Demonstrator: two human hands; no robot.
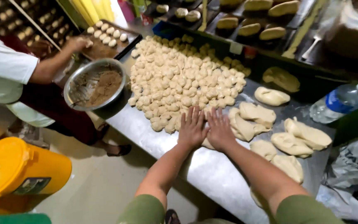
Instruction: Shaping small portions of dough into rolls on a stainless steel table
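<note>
Right there at the near edge of the counter [212, 174], a piece of dough [207, 144] lies almost hidden under two flat palms. The left hand [192, 127] and the right hand [220, 129] press down side by side, thumbs touching, fingers spread wide and gripping nothing. Just past the fingertips sits the big heap of small dough balls [183, 79], packed tight across the steel. To the right, larger dough lumps [286, 139] lie apart from one another in loose rows. Beyond them a plastic water bottle [342, 101] with a blue label lies on its side. At the far left end of the counter a metal bowl [95, 84] holds brown filling, and behind it a dark tray [106, 47] carries a few shaped balls. A co-worker in a white shirt reaches a hand [78, 42] onto that tray. Down on the floor stands a yellow bucket [19, 170] with its lid on.
</note>
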